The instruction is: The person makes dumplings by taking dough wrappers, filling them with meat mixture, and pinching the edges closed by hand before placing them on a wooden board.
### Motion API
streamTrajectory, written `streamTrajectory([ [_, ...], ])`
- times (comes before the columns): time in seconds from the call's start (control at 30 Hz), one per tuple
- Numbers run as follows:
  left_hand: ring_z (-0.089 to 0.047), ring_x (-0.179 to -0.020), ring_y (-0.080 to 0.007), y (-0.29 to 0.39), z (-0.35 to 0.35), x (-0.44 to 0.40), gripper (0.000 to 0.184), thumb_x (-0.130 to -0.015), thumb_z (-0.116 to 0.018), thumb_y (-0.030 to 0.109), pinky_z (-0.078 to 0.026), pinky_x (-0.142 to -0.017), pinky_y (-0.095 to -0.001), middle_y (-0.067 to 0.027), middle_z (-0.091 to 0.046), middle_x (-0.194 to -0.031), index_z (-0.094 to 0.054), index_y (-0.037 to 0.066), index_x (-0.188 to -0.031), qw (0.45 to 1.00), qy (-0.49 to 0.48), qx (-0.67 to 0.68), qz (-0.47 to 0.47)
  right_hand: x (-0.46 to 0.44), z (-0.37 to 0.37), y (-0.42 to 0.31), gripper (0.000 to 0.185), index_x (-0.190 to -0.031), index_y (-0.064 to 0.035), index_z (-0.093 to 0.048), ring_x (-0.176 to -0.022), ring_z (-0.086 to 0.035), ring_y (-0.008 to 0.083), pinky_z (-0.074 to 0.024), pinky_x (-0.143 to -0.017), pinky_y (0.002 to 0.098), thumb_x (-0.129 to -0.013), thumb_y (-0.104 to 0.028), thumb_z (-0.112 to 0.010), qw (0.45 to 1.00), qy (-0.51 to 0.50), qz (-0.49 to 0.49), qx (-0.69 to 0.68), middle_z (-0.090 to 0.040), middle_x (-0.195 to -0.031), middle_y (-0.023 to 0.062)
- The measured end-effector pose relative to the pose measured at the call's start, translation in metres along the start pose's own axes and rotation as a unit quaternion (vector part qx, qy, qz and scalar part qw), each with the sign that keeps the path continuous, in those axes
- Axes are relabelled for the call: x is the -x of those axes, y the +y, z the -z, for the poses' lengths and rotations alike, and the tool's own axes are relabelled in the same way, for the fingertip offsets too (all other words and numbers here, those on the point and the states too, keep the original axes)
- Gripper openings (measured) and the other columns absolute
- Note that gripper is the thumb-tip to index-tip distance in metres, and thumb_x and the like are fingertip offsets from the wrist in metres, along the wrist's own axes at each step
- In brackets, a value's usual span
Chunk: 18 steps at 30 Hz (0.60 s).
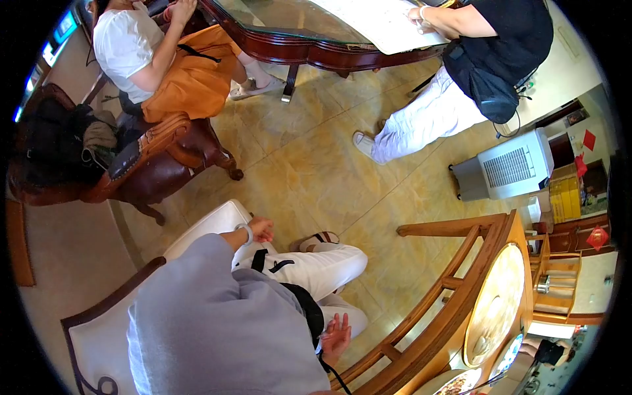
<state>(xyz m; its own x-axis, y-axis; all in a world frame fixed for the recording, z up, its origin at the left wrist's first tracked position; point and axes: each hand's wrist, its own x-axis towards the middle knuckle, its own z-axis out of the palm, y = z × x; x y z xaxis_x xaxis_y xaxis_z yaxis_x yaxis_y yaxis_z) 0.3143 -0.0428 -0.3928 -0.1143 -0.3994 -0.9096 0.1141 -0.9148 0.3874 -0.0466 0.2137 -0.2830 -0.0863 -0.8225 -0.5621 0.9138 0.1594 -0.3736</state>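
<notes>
The right hand is open with its fingers spread, holding nothing, near the black thing on the person's lap, and the left hand is a bit curled above the white pants, but I can't tell if it has something in it. On the wooden table, a plate has bits of food in it and long thin sticks over it. Just beside is a shiny dish, near the big round board, but what is in it is too blurry to tell.
</notes>
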Motion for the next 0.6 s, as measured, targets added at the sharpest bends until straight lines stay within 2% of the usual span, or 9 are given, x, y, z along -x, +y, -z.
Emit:
streamTrajectory([
  [0.1,-0.062,-0.056,-0.0203,0.002,-0.002,0.002,0.028,-0.079,-0.055,0.03,-0.047,-0.044,-0.0286,-0.0118,-0.063,-0.076,-0.051,0.011,-0.098,1.0,-0.004,-0.008,-0.001,-0.002,0.004,-0.002,0.044,-0.131,-0.0145,-0.039,-0.097,-0.058,0.0244,-0.0526,-0.058,0.0318,-0.093,-0.035,-0.039,0.999,0.025,-0.012,-0.045,-0.049,-0.125,0.0155],
  [0.2,-0.063,-0.057,-0.0204,0.005,-0.005,0.006,0.028,-0.079,-0.055,0.031,-0.047,-0.044,-0.0285,-0.0118,-0.063,-0.076,-0.051,0.011,-0.099,1.0,0.004,-0.001,0.008,0.0,0.004,-0.004,0.044,-0.132,-0.0144,-0.038,-0.098,-0.058,0.0242,-0.0527,-0.058,0.0318,-0.093,-0.035,-0.038,0.999,-0.017,-0.019,-0.04,-0.05,-0.124,0.0154],
  [0.3,-0.063,-0.057,-0.0208,0.001,-0.004,0.001,0.027,-0.079,-0.055,0.03,-0.047,-0.044,-0.0285,-0.0121,-0.062,-0.076,-0.052,0.01,-0.097,1.0,0.006,-0.003,-0.006,-0.002,0.005,-0.003,0.043,-0.131,-0.0145,-0.039,-0.097,-0.058,0.0241,-0.0528,-0.058,0.0318,-0.093,-0.035,-0.037,0.999,0.018,-0.011,-0.036,-0.05,-0.124,0.0151],
  [0.5,-0.063,-0.057,-0.0213,0.003,-0.003,-0.004,0.027,-0.078,-0.055,0.028,-0.047,-0.044,-0.0283,-0.0126,-0.062,-0.076,-0.052,0.009,-0.097,0.999,-0.019,0.006,0.025,0.003,-0.009,-0.003,0.043,-0.13,-0.0126,-0.04,-0.096,-0.058,0.0254,-0.0536,-0.065,0.0335,-0.092,-0.033,-0.041,0.999,-0.018,-0.011,-0.049,-0.051,-0.122,0.0176],
  [0.6,-0.063,-0.057,-0.0213,0.002,-0.005,0.007,0.028,-0.078,-0.055,0.027,-0.047,-0.044,-0.0286,-0.0127,-0.062,-0.077,-0.052,0.009,-0.099,1.0,-0.003,0.002,-0.023,0.001,-0.01,-0.003,0.043,-0.13,-0.0115,-0.04,-0.095,-0.059,0.0263,-0.0536,-0.069,0.0347,-0.092,-0.032,-0.043,0.999,0.015,-0.003,-0.047,-0.052,-0.12,0.0189],
])
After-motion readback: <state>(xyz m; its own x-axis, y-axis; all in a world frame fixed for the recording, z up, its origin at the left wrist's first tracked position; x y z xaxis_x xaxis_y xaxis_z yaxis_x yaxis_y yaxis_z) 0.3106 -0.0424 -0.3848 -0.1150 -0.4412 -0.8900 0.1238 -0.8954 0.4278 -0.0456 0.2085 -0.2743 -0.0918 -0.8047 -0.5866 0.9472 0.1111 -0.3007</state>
